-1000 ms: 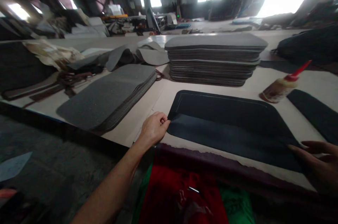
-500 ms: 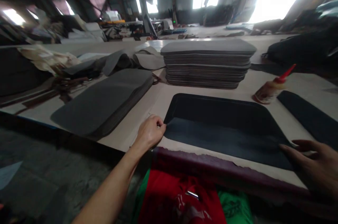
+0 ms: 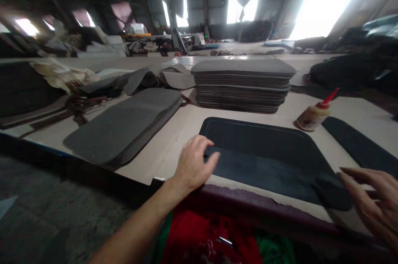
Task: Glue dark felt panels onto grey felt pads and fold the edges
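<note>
A black rounded panel (image 3: 255, 133) lies flat on the table in front of me, with a faint pale line along its far edge. A smoother dark strip (image 3: 261, 168) covers its near half. My left hand (image 3: 195, 162) is over the left end of the panel and strip, thumb and forefinger apart with nothing between them. Off the right end hovers my right hand (image 3: 373, 197), its fingers spread and holding nothing; its shadow falls on the panel's corner.
A tall stack of grey panels (image 3: 242, 90) stands behind, and a lower stack (image 3: 124, 127) lies at left. A glue bottle with a red nozzle (image 3: 312, 117) and another dark piece (image 3: 360, 141) are at right. Maroon material (image 3: 264, 204) hangs over the table's near edge.
My left hand has let go of its pinch at the strip's left end and moved slightly right, its fingers parting. My right hand has come away from the strip's right end.
</note>
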Demonstrator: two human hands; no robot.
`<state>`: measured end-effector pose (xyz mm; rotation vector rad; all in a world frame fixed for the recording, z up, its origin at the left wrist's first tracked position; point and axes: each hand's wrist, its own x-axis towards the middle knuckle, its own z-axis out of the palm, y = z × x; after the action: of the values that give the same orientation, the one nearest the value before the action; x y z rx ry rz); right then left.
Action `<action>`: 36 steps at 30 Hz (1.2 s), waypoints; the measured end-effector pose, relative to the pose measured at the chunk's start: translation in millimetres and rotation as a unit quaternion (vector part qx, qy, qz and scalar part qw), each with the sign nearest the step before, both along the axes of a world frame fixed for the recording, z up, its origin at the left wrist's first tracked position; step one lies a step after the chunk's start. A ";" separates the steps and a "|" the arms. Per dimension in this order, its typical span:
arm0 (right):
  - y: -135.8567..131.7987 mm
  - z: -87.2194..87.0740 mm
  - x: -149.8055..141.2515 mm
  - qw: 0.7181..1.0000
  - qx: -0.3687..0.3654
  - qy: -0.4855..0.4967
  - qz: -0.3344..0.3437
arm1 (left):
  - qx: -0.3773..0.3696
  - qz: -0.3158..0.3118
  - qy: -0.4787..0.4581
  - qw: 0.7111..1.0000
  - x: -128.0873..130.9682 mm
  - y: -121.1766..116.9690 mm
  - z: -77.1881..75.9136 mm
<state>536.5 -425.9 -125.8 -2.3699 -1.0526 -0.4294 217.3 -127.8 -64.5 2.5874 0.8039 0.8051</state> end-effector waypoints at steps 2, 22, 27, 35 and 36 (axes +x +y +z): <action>21.0 2.0 -22.8 0.995 -0.024 -0.010 0.094 | 0.004 -0.153 0.037 0.988 27.6 -25.1 2.2; 24.0 -5.7 -58.0 0.970 -0.233 -0.046 0.058 | 0.130 -0.092 0.245 0.956 -37.3 16.4 -57.3; -14.1 -7.5 -45.7 0.963 -0.266 -0.045 -0.006 | 0.182 -0.091 0.191 0.960 -63.8 42.4 -74.8; 20.1 58.5 29.9 0.998 -0.014 0.052 -0.036 | 0.156 -0.077 0.166 0.971 -66.1 46.8 -78.9; 37.0 63.0 42.7 0.994 0.035 0.091 -0.039 | 0.154 -0.072 0.160 0.972 -67.2 47.3 -81.3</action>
<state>579.2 -389.0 -62.9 -2.3422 -0.8517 -0.2670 150.1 -80.6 -145.7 3.0653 0.6016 0.5094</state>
